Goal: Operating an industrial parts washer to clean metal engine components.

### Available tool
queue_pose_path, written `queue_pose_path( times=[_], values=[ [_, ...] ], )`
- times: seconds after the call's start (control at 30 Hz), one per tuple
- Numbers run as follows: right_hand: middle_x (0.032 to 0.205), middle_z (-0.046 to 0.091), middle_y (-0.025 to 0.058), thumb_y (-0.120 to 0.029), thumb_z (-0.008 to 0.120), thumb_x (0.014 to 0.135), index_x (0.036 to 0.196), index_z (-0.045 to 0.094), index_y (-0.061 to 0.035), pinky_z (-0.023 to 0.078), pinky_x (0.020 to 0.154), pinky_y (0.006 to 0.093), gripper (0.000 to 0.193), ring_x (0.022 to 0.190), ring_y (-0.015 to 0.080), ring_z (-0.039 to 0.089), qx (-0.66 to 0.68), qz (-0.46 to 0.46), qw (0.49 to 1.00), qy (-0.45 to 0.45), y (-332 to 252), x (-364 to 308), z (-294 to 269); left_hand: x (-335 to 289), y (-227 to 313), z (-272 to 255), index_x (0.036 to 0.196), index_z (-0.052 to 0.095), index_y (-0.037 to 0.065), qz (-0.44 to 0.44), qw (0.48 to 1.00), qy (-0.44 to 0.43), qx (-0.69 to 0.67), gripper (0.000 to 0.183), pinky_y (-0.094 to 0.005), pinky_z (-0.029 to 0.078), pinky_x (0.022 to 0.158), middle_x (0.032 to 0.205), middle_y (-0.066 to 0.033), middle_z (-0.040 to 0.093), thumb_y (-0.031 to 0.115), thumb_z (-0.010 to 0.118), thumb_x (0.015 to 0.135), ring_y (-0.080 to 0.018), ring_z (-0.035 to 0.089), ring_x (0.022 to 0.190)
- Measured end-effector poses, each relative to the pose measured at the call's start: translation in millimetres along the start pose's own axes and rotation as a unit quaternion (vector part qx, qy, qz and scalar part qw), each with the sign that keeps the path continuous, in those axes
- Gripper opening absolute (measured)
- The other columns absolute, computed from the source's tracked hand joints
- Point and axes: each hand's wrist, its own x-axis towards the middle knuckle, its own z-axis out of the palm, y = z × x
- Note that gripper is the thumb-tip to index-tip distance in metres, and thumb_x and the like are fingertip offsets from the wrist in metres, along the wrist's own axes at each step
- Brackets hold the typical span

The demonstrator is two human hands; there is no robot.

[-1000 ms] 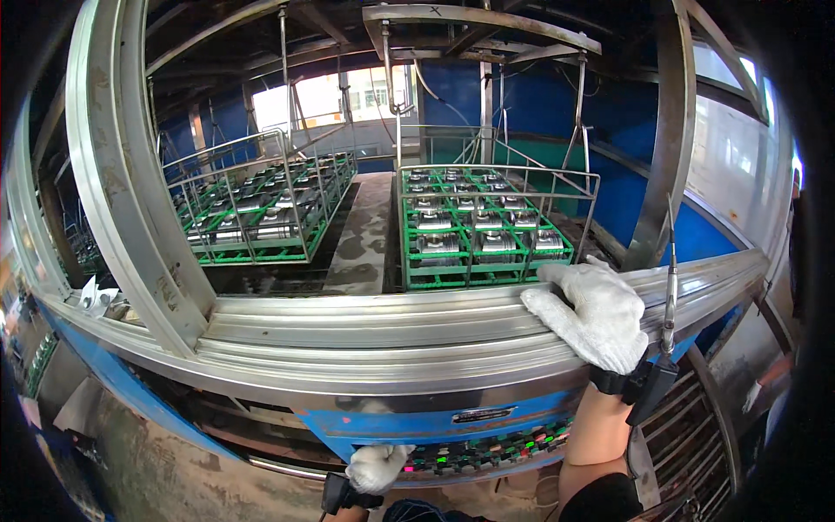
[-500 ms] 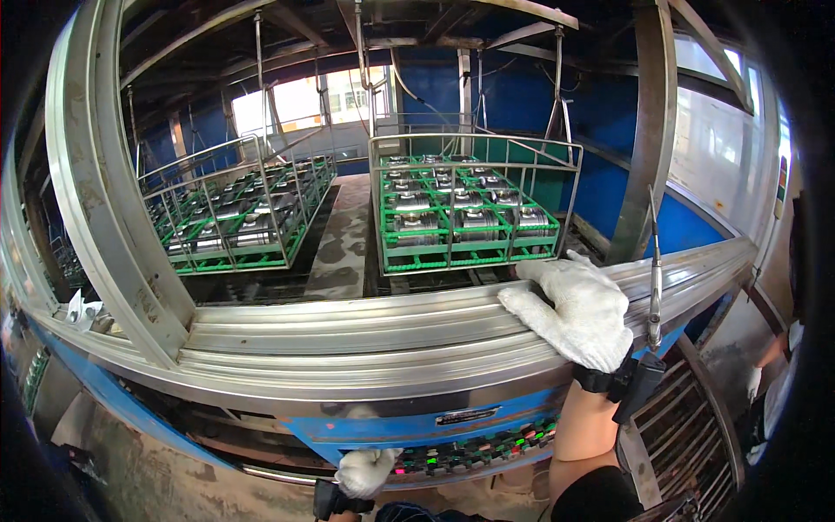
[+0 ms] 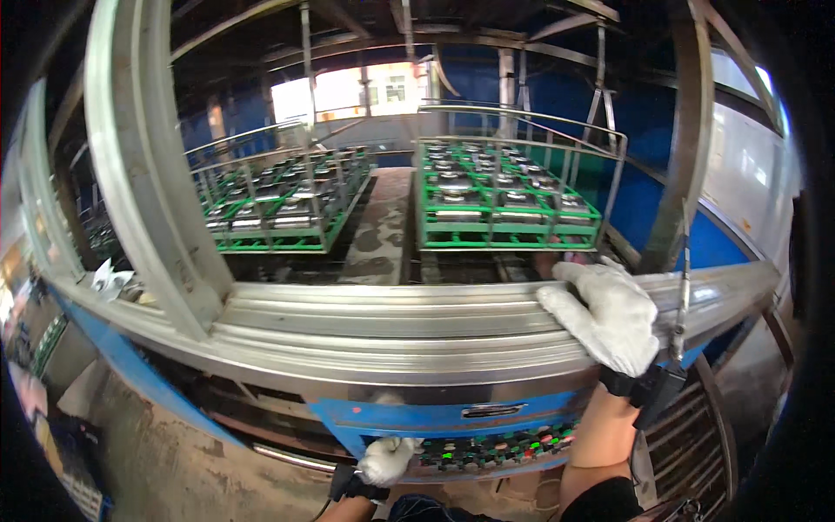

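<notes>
My right hand (image 3: 604, 315), in a white work glove, rests on the broad ridged metal rail (image 3: 391, 326), thumb apart from the other fingers. Those fingers reach over the rail's far edge, and nothing shows in the hand. Lower down, my left hand (image 3: 387, 459), also gloved in white, is at the left end of a control panel (image 3: 500, 454) with several small buttons and lit green and red lights. Its fingers are curled, and what they touch is hidden. Beyond the rail hang two metal-framed baskets with green racks, one right (image 3: 513, 245) and one left (image 3: 278, 247), holding cylindrical piston-like metal parts.
A thick metal post (image 3: 148, 165) rises at the left of the rail. White crumpled material (image 3: 111, 280) lies beside it. A thin metal rod (image 3: 684, 291) stands close right of my right hand. A slatted metal frame (image 3: 687, 426) is at the lower right.
The view has shifted, so the rail, baskets and both hands sit farther right in the picture. The baskets appear higher against my right hand, which stays on the rail. My left hand remains at the panel.
</notes>
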Motion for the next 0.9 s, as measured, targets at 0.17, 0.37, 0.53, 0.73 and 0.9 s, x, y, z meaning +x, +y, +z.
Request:
queue_pose_path(
  times=[0.17, 0.37, 0.53, 0.73, 0.9],
  values=[
    [0.088, 0.070, 0.0157, -0.043, 0.069, 0.085, 0.102, 0.072, -0.0040, 0.048, 0.096, 0.0452, 0.043, 0.089, 0.0338, 0.067, -0.002, 0.008, 1.000, 0.012, 2, -6, 5, -9, 2, 9, 0.104, 0.068, -0.002, -0.058, 0.998, 0.016, 0.011, 0.026, -0.0275, 0.052, 0.089, 0.105, -0.0111, 0.073, 0.019, 0.054, 0.101, -0.0150, 0.067, 0.098],
    [0.087, 0.069, 0.0159, -0.040, 0.070, 0.085, 0.103, 0.072, -0.0046, 0.047, 0.097, 0.0460, 0.040, 0.089, 0.0349, 0.066, 0.033, 0.026, 0.999, -0.007, -5, -3, 12, -2, -26, -4, 0.105, 0.064, 0.000, -0.196, 0.956, -0.083, -0.202, 0.041, -0.0336, 0.060, 0.063, 0.099, -0.0102, 0.073, 0.040, 0.052, 0.102, -0.0200, 0.070, 0.077],
    [0.086, 0.068, 0.0160, -0.040, 0.070, 0.085, 0.103, 0.071, -0.0046, 0.047, 0.097, 0.0466, 0.040, 0.088, 0.0356, 0.066, 0.034, 0.042, 0.998, 0.009, -4, -5, 7, 4, -47, 6, 0.110, 0.060, -0.002, -0.136, 0.938, -0.121, -0.296, 0.051, -0.0355, 0.060, 0.055, 0.097, -0.0150, 0.072, 0.047, 0.056, 0.098, -0.0227, 0.068, 0.069],
    [0.087, 0.068, 0.0160, -0.039, 0.071, 0.084, 0.102, 0.071, -0.0045, 0.048, 0.095, 0.0456, 0.039, 0.088, 0.0354, 0.066, 0.050, 0.052, 0.997, -0.003, -6, -4, 4, -1, -39, 6, 0.114, 0.059, -0.005, -0.146, 0.937, -0.119, -0.294, 0.055, -0.0356, 0.060, 0.056, 0.099, -0.0160, 0.071, 0.048, 0.056, 0.098, -0.0223, 0.068, 0.072],
    [0.087, 0.069, 0.0166, -0.038, 0.072, 0.083, 0.102, 0.071, -0.0044, 0.049, 0.093, 0.0444, 0.038, 0.088, 0.0354, 0.066, 0.040, 0.041, 0.998, 0.016, -3, -7, 8, -5, -34, 7, 0.119, 0.058, -0.006, -0.119, 0.943, -0.131, -0.283, 0.058, -0.0365, 0.060, 0.061, 0.103, -0.0161, 0.070, 0.048, 0.053, 0.099, -0.0228, 0.068, 0.077]
  ],
)
